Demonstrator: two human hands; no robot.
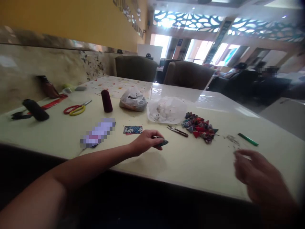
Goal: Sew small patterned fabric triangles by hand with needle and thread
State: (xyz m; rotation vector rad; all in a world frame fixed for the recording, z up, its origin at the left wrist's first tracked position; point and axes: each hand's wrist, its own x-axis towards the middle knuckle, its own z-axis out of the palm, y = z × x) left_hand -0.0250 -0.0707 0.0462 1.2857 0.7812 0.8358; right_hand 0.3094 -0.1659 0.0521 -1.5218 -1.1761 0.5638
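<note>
Fingers (156,139) of my left hand (145,142) pinch a small dark piece (164,142) lying flat on the table (190,165) near centre; its detail is too fine to read. My right hand (257,178), at five o'clock, is blurred with its fingers half curled, and I cannot tell whether it holds anything. Snips (177,131) lie at one o'clock of the piece, with a triangle pile (200,126) beyond and a green pen (247,139) at three. Bare tabletop runs from the piece to the near edge at six. The surface is pale and glossy, and armchairs (188,74) stand at twelve.
</note>
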